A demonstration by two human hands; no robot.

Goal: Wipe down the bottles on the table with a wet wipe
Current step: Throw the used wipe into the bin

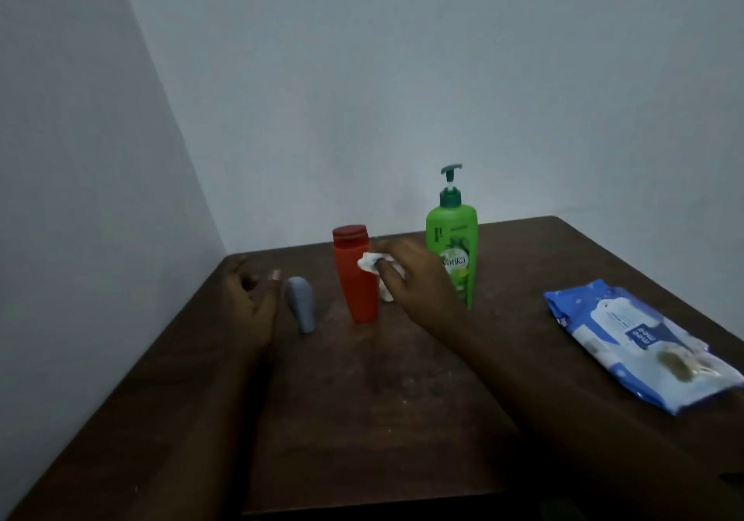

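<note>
Our right hand (406, 275), at the frame's centre, is closed around a crumpled white wet wipe (372, 263), pressing it against the upper side of the red bottle (356, 279), a smooth plastic cylinder with a darker screw cap standing upright. Our left hand (251, 299) hovers loosely open, fingers curled, holding nothing, just left of a small grey-blue bottle (302, 307) lying on the dark wooden bench (382, 400). Right of centre stands a glossy green pump bottle (453, 247); a soft blue wipes pack (640, 343) lies at right.
</note>
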